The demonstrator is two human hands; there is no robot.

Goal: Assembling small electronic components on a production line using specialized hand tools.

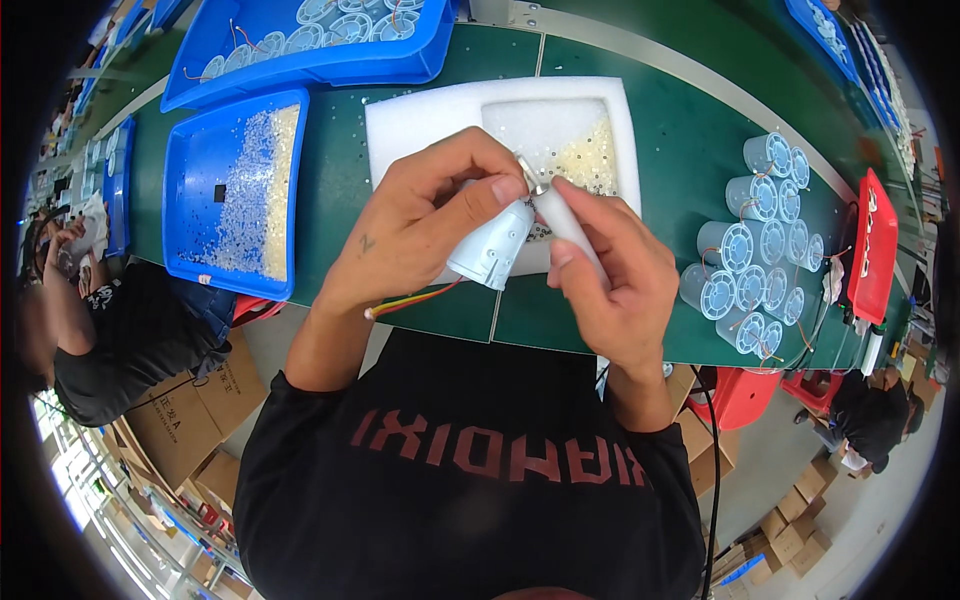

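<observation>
My left hand is closed around a pale blue plastic cup-shaped housing, which is tilted over the table. Thin coloured wires ending in a small connector trail from it below my palm. My right hand grips a tool with a thick white cylindrical handle. Its metal end is up by the left fingertips, close to the housing's upper end; whether they touch is hard to tell. Behind both hands lies a white foam tray, its recess holding many tiny cream and dark pieces.
At left, a blue tray holds tiny clear and cream pieces. Beyond it stands a larger blue bin of similar housings. Several housings lie stacked at right, near a red tray. A person sits at far left.
</observation>
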